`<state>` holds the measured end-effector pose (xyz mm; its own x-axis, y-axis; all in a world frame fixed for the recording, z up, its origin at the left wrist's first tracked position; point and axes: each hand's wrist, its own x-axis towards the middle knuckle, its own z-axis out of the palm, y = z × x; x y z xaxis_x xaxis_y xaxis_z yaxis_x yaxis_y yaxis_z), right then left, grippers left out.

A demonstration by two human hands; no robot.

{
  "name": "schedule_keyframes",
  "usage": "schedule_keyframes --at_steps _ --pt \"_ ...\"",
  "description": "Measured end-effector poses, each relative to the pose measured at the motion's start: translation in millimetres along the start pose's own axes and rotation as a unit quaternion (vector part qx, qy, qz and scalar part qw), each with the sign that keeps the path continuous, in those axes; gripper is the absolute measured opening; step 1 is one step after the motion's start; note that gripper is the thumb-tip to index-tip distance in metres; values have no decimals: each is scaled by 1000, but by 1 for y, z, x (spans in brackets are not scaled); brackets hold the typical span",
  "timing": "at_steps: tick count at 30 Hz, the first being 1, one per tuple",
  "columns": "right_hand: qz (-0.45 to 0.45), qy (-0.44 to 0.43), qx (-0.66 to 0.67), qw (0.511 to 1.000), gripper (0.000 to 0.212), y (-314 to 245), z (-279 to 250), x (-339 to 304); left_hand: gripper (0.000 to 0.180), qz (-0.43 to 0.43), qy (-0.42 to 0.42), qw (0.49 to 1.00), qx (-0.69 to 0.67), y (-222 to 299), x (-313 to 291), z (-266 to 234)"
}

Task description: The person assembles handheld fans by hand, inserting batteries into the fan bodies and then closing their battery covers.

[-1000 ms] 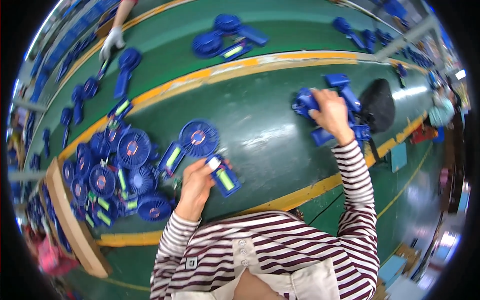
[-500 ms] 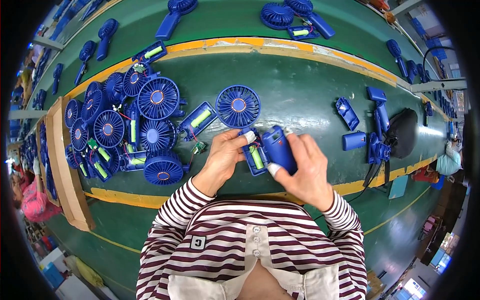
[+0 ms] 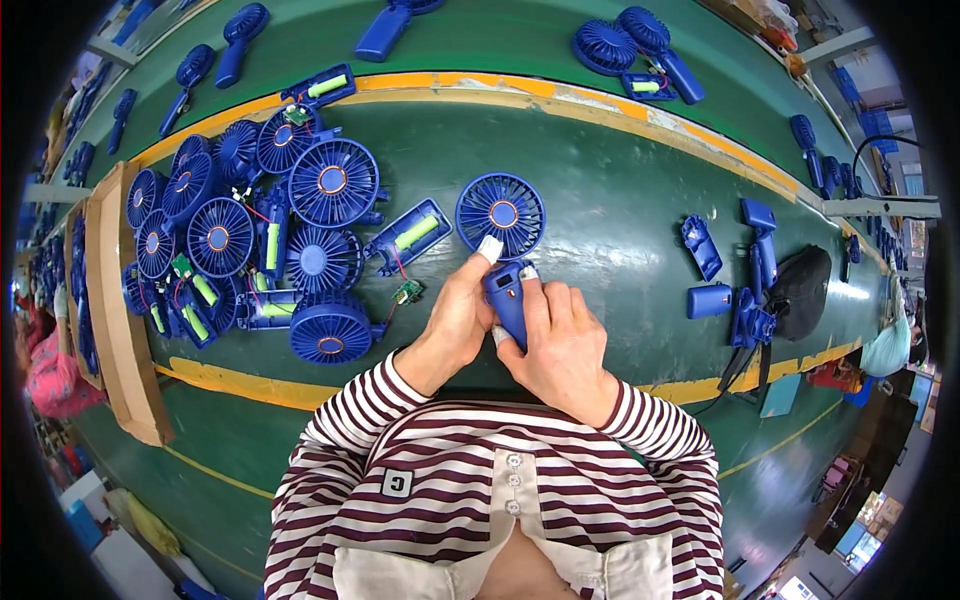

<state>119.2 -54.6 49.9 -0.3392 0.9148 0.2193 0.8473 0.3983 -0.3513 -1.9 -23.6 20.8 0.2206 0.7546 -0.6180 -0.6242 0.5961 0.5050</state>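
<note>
A blue handheld fan [image 3: 501, 216] lies in front of me, its round caged head pointing away and its handle toward me. Over the handle sits a blue handle cover [image 3: 509, 305] with a small dark window near its top. My left hand [image 3: 460, 315] grips the handle from the left, its wrapped thumb by the fan head. My right hand [image 3: 560, 335] is closed on the cover from the right, fingertips along its upper edge. The battery inside the handle is hidden under the cover.
At left, several blue fans [image 3: 333, 180] are piled with open handles, green batteries and wires beside a cardboard tray [image 3: 130, 330]. Loose handle covers [image 3: 709, 301] and a black pouch [image 3: 802, 280] lie at right. Beyond the yellow edge, more fans [image 3: 605, 47] rest on a green belt.
My right hand has brought the cover left and down onto the open fan handle, hiding the battery. Fans on the far belt have shifted right in view.
</note>
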Motion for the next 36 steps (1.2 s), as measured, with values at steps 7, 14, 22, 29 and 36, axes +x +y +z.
schedule_keyframes --at_steps 7,14,22,29,36 --pt "28 2 21 999 49 9 1 1 43 -33 -52 998 26 -3 4 -12" --pt "9 2 39 999 49 16 2 3 38 -38 -61 997 42 -2 4 -11" --pt "-14 -21 -4 1000 48 14 3 4 32 -48 -17 998 37 -1 8 -8" --pt "-10 7 -14 1000 50 11 3 3 20 -5 -30 996 83 -5 10 -6" --pt "77 31 155 984 47 18 -2 0 28 76 -123 985 90 9 7 -12"
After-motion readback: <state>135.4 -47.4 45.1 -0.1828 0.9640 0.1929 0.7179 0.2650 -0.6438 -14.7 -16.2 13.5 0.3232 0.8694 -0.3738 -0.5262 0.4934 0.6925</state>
